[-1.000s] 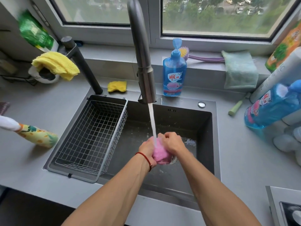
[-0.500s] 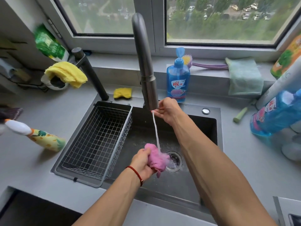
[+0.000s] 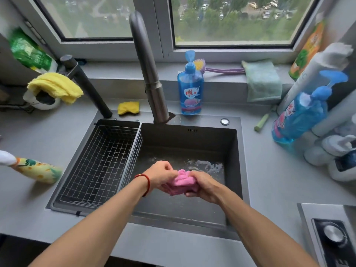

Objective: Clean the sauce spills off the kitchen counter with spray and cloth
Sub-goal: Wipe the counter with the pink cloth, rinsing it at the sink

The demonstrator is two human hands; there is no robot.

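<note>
A wet pink cloth point(image 3: 182, 182) is bunched up over the dark sink basin point(image 3: 192, 143). My left hand point(image 3: 160, 175) grips its left side and my right hand point(image 3: 204, 185) grips its right side, both with fingers curled round it. No water runs from the grey tap point(image 3: 148, 74) above. A spray bottle point(image 3: 36, 169) with a yellow flowered label lies on the grey counter point(image 3: 28, 135) to the left of the sink. No sauce spill shows on the visible counter.
A wire basket point(image 3: 100, 162) fills the sink's left part. Behind the sink stand a blue soap bottle point(image 3: 190, 89) and a yellow sponge point(image 3: 128, 107). A second blue bottle point(image 3: 300, 114) leans at the right. A hob knob point(image 3: 331, 233) sits bottom right.
The water has stopped running. My right hand came down from the tap and took hold of the pink cloth again beside my left hand.
</note>
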